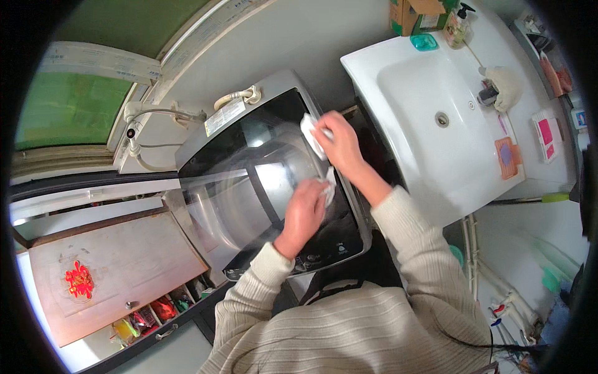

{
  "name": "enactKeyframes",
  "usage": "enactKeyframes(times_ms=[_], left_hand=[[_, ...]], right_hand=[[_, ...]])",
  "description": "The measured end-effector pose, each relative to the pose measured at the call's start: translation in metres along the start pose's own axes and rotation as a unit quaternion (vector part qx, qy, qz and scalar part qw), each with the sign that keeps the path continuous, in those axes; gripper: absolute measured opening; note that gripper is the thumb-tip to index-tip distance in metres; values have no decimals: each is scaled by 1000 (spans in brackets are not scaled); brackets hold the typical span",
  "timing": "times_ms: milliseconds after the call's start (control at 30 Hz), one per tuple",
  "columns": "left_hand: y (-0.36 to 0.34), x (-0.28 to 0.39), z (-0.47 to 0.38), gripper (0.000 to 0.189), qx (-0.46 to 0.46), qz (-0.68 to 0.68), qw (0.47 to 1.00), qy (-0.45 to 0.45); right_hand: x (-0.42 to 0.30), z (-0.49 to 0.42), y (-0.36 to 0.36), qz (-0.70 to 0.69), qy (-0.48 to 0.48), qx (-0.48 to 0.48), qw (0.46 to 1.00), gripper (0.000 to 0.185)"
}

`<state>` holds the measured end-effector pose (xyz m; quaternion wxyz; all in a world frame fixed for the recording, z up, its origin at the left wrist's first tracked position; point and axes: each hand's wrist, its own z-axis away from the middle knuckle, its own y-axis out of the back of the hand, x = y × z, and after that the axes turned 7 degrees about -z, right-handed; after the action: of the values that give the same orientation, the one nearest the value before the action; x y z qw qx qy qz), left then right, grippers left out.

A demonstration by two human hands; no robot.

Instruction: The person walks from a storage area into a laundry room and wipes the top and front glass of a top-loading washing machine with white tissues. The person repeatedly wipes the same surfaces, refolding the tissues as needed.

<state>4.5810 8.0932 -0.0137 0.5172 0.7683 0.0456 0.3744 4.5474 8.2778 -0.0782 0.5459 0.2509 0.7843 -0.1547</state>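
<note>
A top-loading washing machine [275,233] stands before me, its dark glossy lid [224,201] down and streaked with reflections. Over the right part of that lid, my left hand [306,210] grips a crumpled white tissue [331,187]. My right hand [340,142] is farther back, at the machine's right edge, and pinches a folded white tissue [312,135]. Both hands are slightly blurred. Whether the two pieces are separate or one torn sheet I cannot tell.
A white washbasin [411,121] stands close on the right, with a pump bottle [455,30] and a soap dish [508,158] on its rim. Hoses [154,114] run along the wall behind. To the left, a drawer [159,322] holding packets stands open below a wooden panel [126,276].
</note>
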Motion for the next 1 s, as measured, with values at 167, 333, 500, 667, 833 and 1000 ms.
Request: enactKeyframes(times_ms=[167,333,500,667,833,1000], left_hand=[[0,-11,-25,29,-10,22,997,75],[1,4,15,35,-50,10,998,36],[5,19,45,36,-96,39,995,5],[9,1,14,36,-100,24,995,-2],[3,-30,-57,31,-4,-20,1000,-20],[3,-39,-86,29,-7,-16,999,45]], right_hand=[[15,-35,-3,6,-13,56,998,15],[-36,74,42,10,-25,-8,1000,11],[-68,140,74,41,-134,-58,988,10],[-28,49,30,19,-41,-26,999,9],[31,-75,-23,66,-31,-8,997,12],[43,-86,-22,61,20,-8,998,14]])
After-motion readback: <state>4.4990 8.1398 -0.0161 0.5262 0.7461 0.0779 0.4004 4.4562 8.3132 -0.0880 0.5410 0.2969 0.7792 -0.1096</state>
